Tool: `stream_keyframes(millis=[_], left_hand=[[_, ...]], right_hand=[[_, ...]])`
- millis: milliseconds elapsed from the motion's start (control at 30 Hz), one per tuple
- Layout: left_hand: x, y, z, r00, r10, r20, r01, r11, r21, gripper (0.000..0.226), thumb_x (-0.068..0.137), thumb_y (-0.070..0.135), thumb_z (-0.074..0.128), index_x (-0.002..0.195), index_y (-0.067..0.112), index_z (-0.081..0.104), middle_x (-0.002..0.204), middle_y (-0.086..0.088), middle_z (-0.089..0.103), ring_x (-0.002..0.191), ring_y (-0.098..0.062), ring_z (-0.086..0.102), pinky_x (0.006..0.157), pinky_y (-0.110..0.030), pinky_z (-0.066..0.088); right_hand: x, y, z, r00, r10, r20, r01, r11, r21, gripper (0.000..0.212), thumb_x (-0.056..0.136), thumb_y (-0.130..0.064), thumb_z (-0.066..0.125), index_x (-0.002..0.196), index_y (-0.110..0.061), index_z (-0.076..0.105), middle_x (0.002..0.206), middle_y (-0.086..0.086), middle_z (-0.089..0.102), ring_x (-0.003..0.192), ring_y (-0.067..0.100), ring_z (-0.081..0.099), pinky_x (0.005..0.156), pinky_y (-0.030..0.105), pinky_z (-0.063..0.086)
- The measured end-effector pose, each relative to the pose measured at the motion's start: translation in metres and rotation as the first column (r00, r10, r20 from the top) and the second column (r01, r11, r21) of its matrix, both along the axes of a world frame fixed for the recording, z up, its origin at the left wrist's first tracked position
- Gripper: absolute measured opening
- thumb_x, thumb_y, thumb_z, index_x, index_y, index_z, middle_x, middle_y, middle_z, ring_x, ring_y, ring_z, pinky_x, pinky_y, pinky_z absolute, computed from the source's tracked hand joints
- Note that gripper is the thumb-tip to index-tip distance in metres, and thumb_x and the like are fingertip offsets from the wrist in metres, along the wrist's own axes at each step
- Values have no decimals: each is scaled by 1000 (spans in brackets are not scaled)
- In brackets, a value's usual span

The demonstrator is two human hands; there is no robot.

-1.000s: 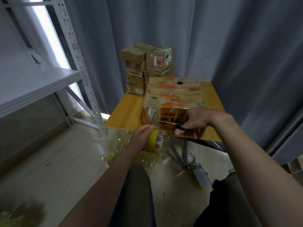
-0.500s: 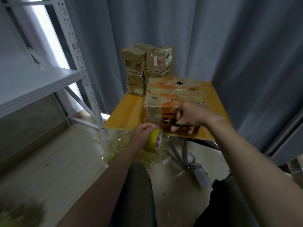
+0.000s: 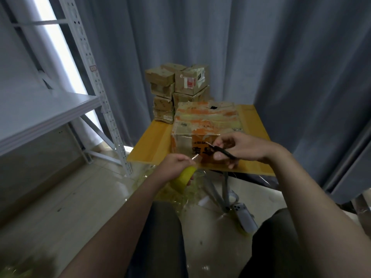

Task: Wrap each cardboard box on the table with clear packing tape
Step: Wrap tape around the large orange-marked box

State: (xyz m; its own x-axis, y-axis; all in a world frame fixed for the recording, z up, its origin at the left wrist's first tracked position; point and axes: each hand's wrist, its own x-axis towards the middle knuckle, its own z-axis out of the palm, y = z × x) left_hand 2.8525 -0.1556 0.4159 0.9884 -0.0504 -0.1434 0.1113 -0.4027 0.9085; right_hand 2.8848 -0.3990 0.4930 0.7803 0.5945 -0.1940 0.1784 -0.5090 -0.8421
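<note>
A large cardboard box (image 3: 206,121) with orange print and shiny tape bands lies on the small yellow table (image 3: 152,143). My left hand (image 3: 174,167) grips a yellowish tape roll (image 3: 183,179) just below the table's front edge, and a clear strip runs from the roll up to the box's front face. My right hand (image 3: 241,148) holds black scissors (image 3: 222,150) in front of that face, blades pointing left toward the strip. Several smaller cardboard boxes (image 3: 176,89) are stacked at the table's far left corner.
A white metal shelf rack (image 3: 60,109) stands to the left. Grey curtains hang behind and to the right. Crumpled clear tape (image 3: 172,195) and a white handheld device (image 3: 244,216) lie on the floor by the table legs. My knees are below.
My right hand has lifted off the box front and now holds the scissors toward the tape strip. My left hand has turned the roll and pulled the strip tighter.
</note>
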Motion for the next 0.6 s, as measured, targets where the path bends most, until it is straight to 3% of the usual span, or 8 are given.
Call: stream_keyframes(millis=[33,133,200,267,400,500,600], left_hand=[[0,-7,5,1000,-25,15,25,1000,-13,23,102,14,60,109,-2,74,100,-20,74,59,1,68,51,-13,52],[1,-27,17,993,-109,51,111,993,-45,25,104,12,57,112,-6,72,108,-23,72,63,0,70,52,-13,51],[4,-38,22,988,-146,55,149,987,-57,26,104,13,56,113,-6,71,105,-23,72,64,-6,72,53,-16,53],[7,-47,26,984,-169,60,174,981,-82,25,105,14,56,112,-5,71,100,-24,73,65,-12,73,56,-22,57],[13,-59,31,977,-187,100,189,982,-9,22,105,18,57,107,7,76,96,-9,76,74,-13,74,70,-31,62],[12,-68,38,979,-189,78,195,979,-66,24,105,12,56,111,-4,71,96,-18,72,62,-10,72,54,-23,57],[12,-74,45,979,-194,59,200,975,-101,24,105,11,56,112,-8,69,88,-19,71,60,-14,72,52,-24,56]], right_hand=[[-3,-6,1,999,-31,9,30,996,82,51,73,-40,84,109,-9,67,86,-3,65,74,16,67,73,39,62],[-3,-25,4,972,-227,56,205,942,265,45,78,-36,82,110,-9,67,89,1,64,74,21,65,72,46,61],[3,-38,2,899,-432,75,375,845,381,35,88,-33,79,114,-13,65,102,6,63,75,23,66,68,45,61],[10,-51,-7,786,-614,69,543,740,396,41,91,-40,76,120,-15,62,113,5,64,77,22,68,66,43,62],[31,-74,-50,621,-778,99,773,628,90,51,92,-54,70,109,-6,65,109,16,68,86,31,69,66,44,61],[37,-75,-79,676,-725,133,732,637,-242,50,98,-55,60,100,-5,59,114,22,64,98,38,66,79,45,57],[33,-70,-93,700,-714,-2,671,659,-339,46,100,-52,59,111,-7,59,101,15,60,84,32,66,63,37,55]])
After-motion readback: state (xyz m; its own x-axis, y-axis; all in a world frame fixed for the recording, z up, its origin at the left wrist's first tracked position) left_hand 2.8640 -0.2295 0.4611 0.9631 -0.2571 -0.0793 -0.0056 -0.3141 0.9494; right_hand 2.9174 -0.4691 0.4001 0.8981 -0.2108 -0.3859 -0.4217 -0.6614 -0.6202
